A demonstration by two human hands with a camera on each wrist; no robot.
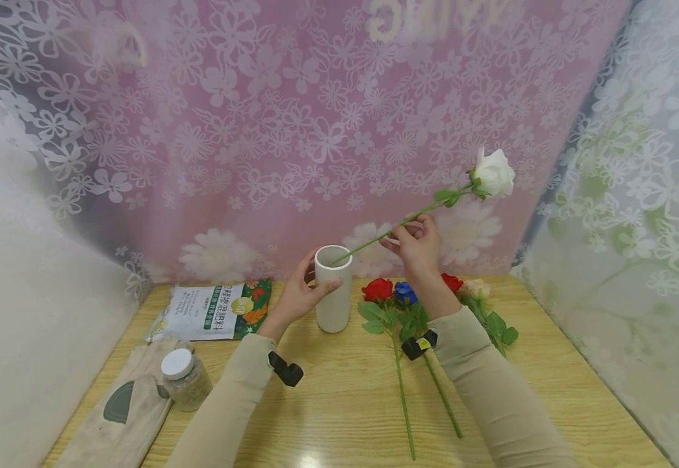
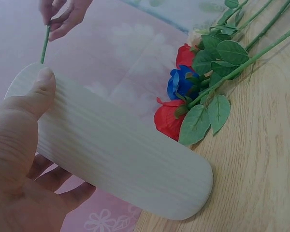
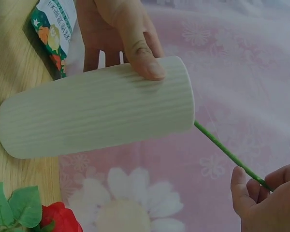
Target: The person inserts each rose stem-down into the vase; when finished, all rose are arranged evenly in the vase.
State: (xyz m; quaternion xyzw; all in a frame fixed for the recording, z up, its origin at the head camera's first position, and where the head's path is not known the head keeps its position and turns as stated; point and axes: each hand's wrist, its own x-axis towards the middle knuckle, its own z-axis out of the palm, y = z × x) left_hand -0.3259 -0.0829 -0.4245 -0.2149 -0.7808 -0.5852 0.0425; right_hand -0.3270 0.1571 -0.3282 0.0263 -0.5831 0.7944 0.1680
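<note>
A white ribbed vase stands upright on the wooden table. My left hand grips it near the rim, thumb across the front and fingers round the far side, as the left wrist view also shows. Above and right of the vase, my right hand pinches the green stem of a white rose. The stem slants down to the left, its lower end inside the vase mouth and hidden there. The bloom points up and right, beyond the right hand.
Right of the vase lie red roses, a blue rose and a cream rose, stems toward the front. To the left are a printed bag, a white-lidded jar and a beige cloth. A floral curtain hangs behind.
</note>
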